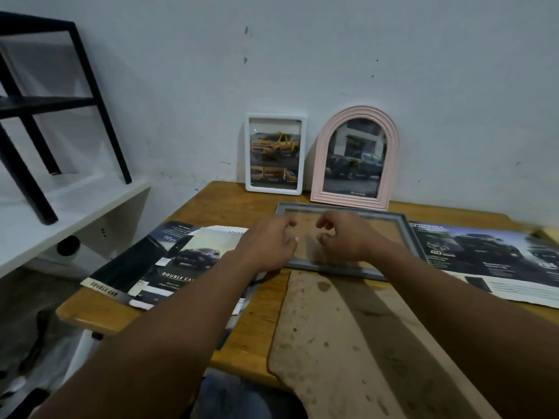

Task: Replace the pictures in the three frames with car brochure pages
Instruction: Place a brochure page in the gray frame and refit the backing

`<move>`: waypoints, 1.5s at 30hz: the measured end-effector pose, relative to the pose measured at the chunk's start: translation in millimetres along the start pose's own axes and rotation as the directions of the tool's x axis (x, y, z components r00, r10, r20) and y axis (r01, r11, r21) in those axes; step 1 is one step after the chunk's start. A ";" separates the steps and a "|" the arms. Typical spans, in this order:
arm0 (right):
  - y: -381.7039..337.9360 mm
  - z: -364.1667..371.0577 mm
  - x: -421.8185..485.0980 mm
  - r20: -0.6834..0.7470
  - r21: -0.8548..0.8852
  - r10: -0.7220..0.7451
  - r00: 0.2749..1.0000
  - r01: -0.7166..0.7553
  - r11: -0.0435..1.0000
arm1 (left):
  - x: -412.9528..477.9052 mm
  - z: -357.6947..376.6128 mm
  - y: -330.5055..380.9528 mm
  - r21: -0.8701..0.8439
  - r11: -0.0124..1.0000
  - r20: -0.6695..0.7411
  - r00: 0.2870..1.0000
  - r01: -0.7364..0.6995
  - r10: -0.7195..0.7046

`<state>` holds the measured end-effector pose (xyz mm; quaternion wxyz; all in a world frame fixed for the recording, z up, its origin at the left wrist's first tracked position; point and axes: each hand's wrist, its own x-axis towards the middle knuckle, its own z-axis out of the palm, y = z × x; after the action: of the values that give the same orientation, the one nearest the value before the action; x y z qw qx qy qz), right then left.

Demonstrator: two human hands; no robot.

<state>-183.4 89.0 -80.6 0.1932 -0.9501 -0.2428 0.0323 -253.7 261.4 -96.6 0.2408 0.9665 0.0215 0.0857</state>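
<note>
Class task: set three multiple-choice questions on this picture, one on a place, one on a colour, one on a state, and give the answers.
1. Where is the grey frame? A) flat on the table B) leaning on the wall C) on the shelf
2. What colour is the arched frame? A) white B) pink C) black
3. Which frames show a car picture? A) all three B) only the two standing ones C) none
Answers: 1 A, it lies flat on the wood; 2 B, its rim is pink; 3 B, the white frame shows a yellow pickup, the arched one a dark pickup, the grey one only brown.
</note>
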 end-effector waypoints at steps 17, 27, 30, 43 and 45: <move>-95.7 49.6 17.8 0.145 -0.066 -0.214 0.966 0.225 0.972 | -56.5 -47.9 -89.6 0.213 0.956 0.048 0.975 0.203 -0.217; -124.9 78.3 34.4 0.217 -0.003 -0.278 0.936 0.286 0.958 | -77.8 -52.9 -144.3 0.311 0.884 -0.053 0.935 0.349 -0.351; -125.2 69.8 26.0 0.162 -0.228 -0.208 0.965 0.241 0.943 | -79.4 -46.0 -141.4 0.299 0.900 -0.032 0.946 0.318 -0.323; -143.6 96.5 4.0 -0.136 -0.100 -0.206 0.969 0.193 0.976 | -84.5 -40.7 -157.3 0.294 0.861 -0.107 0.910 0.415 -0.402; -146.1 99.9 3.0 -0.187 -0.032 -0.189 0.964 0.186 0.982 | -86.0 -41.2 -158.7 0.285 0.862 -0.120 0.908 0.419 -0.402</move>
<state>-261.8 243.5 -116.8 0.2108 -0.9230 -0.3121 -0.0785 -345.6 413.5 -148.7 0.1010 0.9623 0.2466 0.0552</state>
